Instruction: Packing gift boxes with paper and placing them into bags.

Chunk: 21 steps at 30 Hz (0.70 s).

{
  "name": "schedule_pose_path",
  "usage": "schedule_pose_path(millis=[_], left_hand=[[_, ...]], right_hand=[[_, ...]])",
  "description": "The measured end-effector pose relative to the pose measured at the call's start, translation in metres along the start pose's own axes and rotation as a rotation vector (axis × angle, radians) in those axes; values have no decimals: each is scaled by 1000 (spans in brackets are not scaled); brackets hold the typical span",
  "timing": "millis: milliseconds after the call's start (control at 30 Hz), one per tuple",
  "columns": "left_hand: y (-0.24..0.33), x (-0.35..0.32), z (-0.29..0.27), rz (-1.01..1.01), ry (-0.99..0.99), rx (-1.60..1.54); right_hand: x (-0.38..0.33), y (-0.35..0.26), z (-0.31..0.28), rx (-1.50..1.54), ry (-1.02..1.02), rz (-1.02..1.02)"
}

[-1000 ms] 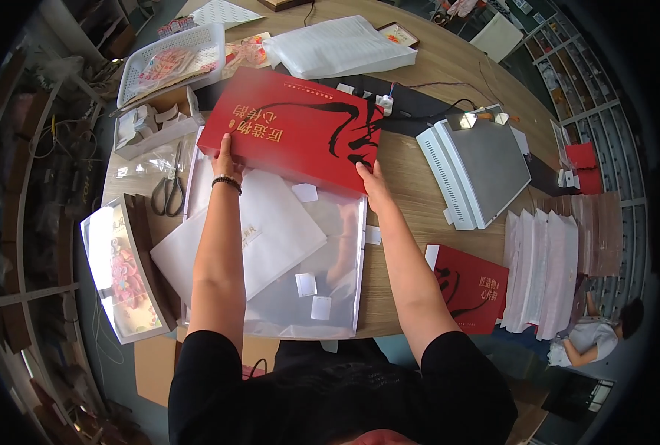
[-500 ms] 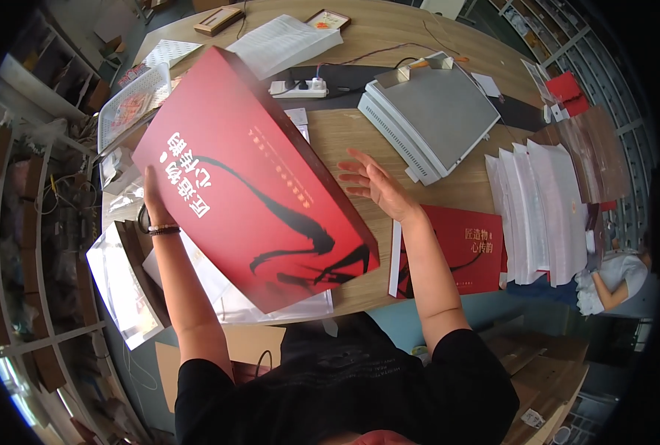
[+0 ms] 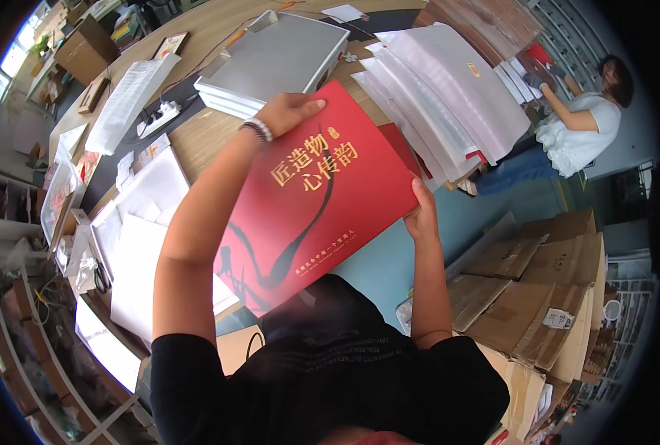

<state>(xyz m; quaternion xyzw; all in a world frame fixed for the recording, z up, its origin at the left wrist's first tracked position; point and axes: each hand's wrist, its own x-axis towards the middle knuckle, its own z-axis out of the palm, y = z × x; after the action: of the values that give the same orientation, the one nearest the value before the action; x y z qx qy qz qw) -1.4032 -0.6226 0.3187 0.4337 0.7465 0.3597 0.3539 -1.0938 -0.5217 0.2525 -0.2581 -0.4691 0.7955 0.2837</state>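
A flat red box with gold lettering and a dark brush-like figure hangs tilted in front of me, between both hands. My left hand is closed on its upper far edge, thumb on the face, with beaded bracelets at the wrist. At the right corner my right hand grips the edge, thumb on top and fingers mostly hidden behind. The box's lower left end is partly covered by my left forearm. Behind its right side, a darker red piece shows in part.
A grey metal device stands beyond the box. Plastic-sleeved white packets are stacked to the right. White sheets, a power strip and a basket are left. Folded cartons stand right; a person works behind the packets.
The large red box with white lettering has left my left hand and is no longer recognisable. Both hands now hold the gold-lettered box that lay on the table. The view has swung right.
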Motion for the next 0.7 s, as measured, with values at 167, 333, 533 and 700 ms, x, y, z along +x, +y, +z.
schedule_pose_path(millis=[167, 333, 533, 700], left_hand=[[3, 6, 69, 278, 272, 402], [-115, -82, 117, 9, 777, 402], [-170, -147, 208, -395, 425, -1289], [-174, -192, 173, -438, 445, -1279]], right_hand=[[14, 19, -125, -7, 347, 150], [69, 37, -221, -1320, 39, -148], [120, 36, -190, -677, 1, 611], [82, 60, -140, -578, -116, 684]])
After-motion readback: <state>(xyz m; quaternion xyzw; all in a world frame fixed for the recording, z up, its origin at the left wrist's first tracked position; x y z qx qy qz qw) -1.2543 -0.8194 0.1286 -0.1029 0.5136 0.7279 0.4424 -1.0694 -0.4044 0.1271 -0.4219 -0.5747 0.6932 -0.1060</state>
